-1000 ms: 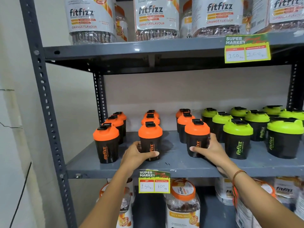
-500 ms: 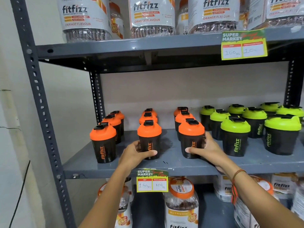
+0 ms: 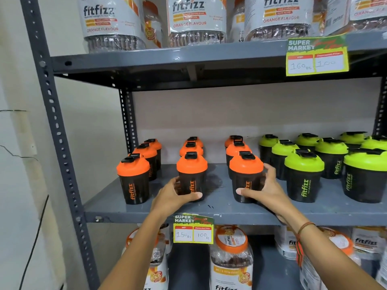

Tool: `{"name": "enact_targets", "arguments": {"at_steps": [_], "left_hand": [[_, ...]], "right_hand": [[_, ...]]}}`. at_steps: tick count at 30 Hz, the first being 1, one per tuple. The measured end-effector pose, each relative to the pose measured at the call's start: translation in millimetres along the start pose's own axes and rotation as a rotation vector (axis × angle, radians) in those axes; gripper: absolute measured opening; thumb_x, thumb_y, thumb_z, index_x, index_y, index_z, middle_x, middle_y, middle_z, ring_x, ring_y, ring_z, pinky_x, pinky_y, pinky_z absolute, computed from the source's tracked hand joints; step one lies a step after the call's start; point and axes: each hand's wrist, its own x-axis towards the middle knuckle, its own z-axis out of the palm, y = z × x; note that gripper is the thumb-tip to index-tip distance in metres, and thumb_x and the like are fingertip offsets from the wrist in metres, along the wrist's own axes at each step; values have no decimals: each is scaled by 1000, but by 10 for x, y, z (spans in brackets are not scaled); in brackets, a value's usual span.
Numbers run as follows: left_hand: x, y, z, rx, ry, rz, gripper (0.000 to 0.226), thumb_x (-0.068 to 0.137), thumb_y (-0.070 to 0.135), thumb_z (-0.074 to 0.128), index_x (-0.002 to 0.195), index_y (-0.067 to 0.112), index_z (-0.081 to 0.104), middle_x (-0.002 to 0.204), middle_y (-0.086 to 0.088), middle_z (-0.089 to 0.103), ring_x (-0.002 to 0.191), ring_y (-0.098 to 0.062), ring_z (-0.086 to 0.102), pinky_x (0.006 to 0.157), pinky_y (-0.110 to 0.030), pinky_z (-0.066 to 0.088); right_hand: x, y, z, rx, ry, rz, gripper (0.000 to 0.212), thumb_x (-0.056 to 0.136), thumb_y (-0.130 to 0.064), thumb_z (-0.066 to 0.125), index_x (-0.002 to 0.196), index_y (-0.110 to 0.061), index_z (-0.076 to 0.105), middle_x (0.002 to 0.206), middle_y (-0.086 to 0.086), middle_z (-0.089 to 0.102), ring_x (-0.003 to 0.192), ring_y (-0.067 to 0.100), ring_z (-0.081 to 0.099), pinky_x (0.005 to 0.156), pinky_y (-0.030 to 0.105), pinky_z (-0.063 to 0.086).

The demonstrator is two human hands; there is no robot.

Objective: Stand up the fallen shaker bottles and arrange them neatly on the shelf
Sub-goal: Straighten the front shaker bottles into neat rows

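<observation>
Black shaker bottles stand upright on the grey middle shelf [image 3: 219, 214]. Orange-lidded ones form three rows on the left, green-lidded ones [image 3: 303, 176] several rows on the right. My left hand [image 3: 176, 195] wraps the base of the front bottle of the middle orange row [image 3: 191, 174]. My right hand [image 3: 266, 189] grips the front bottle of the right orange row [image 3: 246, 176] from its right side. The front bottle of the left orange row [image 3: 134, 178] stands alone near the shelf post. No bottle lies on its side in view.
Large fitfizz jars [image 3: 196, 19] fill the upper shelf, and more jars [image 3: 230, 258] sit on the shelf below. Price tags hang on the upper shelf edge [image 3: 317, 56] and the middle shelf edge [image 3: 193, 229]. A perforated grey post [image 3: 56, 130] stands left, beside a wall.
The right front orange bottle has slid slightly left and forward under my right hand. My left hand stays on the middle front bottle. The camera has shifted a little.
</observation>
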Motion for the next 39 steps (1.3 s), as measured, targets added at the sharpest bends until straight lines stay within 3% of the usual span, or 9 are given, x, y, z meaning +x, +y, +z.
{"name": "enact_targets", "arguments": {"at_steps": [4, 7, 10, 14, 20, 23, 28, 33, 39], "left_hand": [[-177, -4, -12, -124, 136, 74, 108, 45, 77, 78, 137, 29, 49, 132, 9, 61, 121, -8, 57, 102, -36, 47], [-374, -90, -17, -157, 431, 246, 66, 67, 70, 72, 121, 34, 61, 115, 18, 66, 106, -1, 62, 90, -29, 55], [-479, -205, -183, -76, 751, 425, 37, 78, 57, 70, 106, 36, 57, 104, 22, 57, 101, -4, 60, 79, -20, 52], [-439, -426, -568, -54, 876, 258, 78, 68, 52, 81, 128, 29, 37, 128, 4, 40, 117, -6, 47, 93, -24, 42], [-128, -745, -1072, 31, 386, -47, 131, 52, 56, 88, 152, 27, 8, 157, -9, 32, 140, -29, 38, 110, -56, 36], [22, -802, -1184, -9, 187, -36, 110, 54, 47, 92, 144, 25, 31, 144, -3, 50, 127, -22, 51, 104, -42, 42], [116, -878, -1297, -93, -3, 19, 48, 58, 41, 92, 95, 47, 62, 94, 23, 71, 93, 3, 65, 73, -18, 47], [110, -912, -1306, -119, -20, 23, 54, 53, 47, 91, 97, 39, 60, 103, 15, 71, 99, -10, 67, 88, -33, 52], [105, -896, -1313, -123, -16, 13, 64, 46, 53, 89, 101, 36, 61, 109, 7, 71, 102, -14, 66, 95, -42, 52]], "right_hand": [[-31, 11, 25, 29, 117, -55, 124, 54, -58, 87, 154, -34, 16, 155, 3, 39, 136, 18, 41, 112, 41, 36], [-150, -16, 104, -46, 360, -206, 106, 69, -63, 77, 153, -20, 27, 155, 8, 37, 143, 24, 37, 116, 53, 35], [-333, -202, 297, -154, 558, -559, 82, 82, -52, 69, 147, -12, 37, 147, 10, 42, 142, 13, 34, 118, 38, 29], [-433, -557, 728, -189, 335, -701, 78, 83, -44, 69, 150, -20, 36, 149, -2, 39, 140, 3, 34, 115, 29, 33], [-231, -638, 1200, -135, -39, -179, 118, 76, -51, 80, 161, -26, 3, 168, 2, 19, 153, 23, 22, 121, 47, 26], [-144, -639, 1282, -138, -95, -108, 117, 68, -51, 85, 159, -28, 15, 157, -1, 40, 142, 22, 40, 114, 42, 36], [-90, -575, 1290, -112, -112, -5, 101, 55, -56, 83, 140, -28, 36, 136, -4, 59, 124, 21, 58, 104, 46, 48], [-52, -533, 1322, -99, -121, 21, 64, 67, -33, 89, 116, -26, 48, 118, -6, 66, 113, 21, 65, 98, 48, 53], [-109, -573, 1365, -108, -139, -1, 78, 52, -56, 86, 114, -28, 49, 118, -7, 67, 108, 15, 67, 94, 45, 56]]}}
